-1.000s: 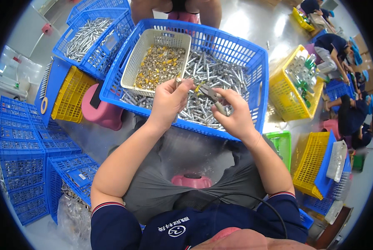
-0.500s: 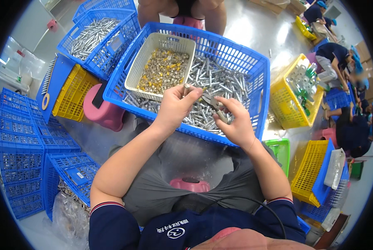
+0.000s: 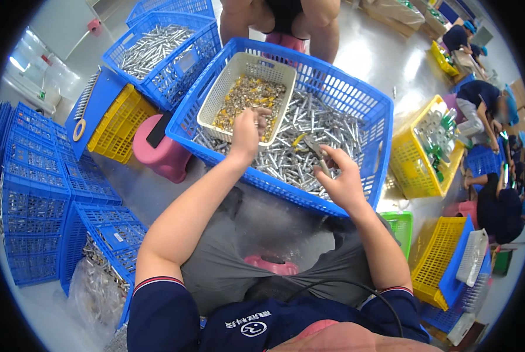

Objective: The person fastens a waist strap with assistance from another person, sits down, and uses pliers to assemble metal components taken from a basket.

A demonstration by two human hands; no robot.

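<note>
A large blue crate (image 3: 375, 117) full of silvery metal bolts (image 3: 327, 126) stands in front of me. Inside it, at the left, sits a cream basket (image 3: 222, 92) of small brass-coloured parts (image 3: 247, 97). My left hand (image 3: 249, 128) reaches over the near rim of the cream basket, fingers curled above the brass parts; what it grips is hidden. My right hand (image 3: 341, 176) is over the bolts and holds a grey metal bolt (image 3: 316, 150) pointing up and left.
A pink stool (image 3: 159, 154) stands left of the crate, with a yellow basket (image 3: 117, 124) and another blue crate of bolts (image 3: 157, 50) beyond. Stacked blue crates (image 3: 30, 193) line the left. A person's legs (image 3: 286, 20) are behind the crate. More yellow baskets (image 3: 421, 152) and seated people (image 3: 479, 105) are at the right.
My left hand has left the bolt it shared with the right hand and moved up and left over the cream basket. The right hand still holds the bolt.
</note>
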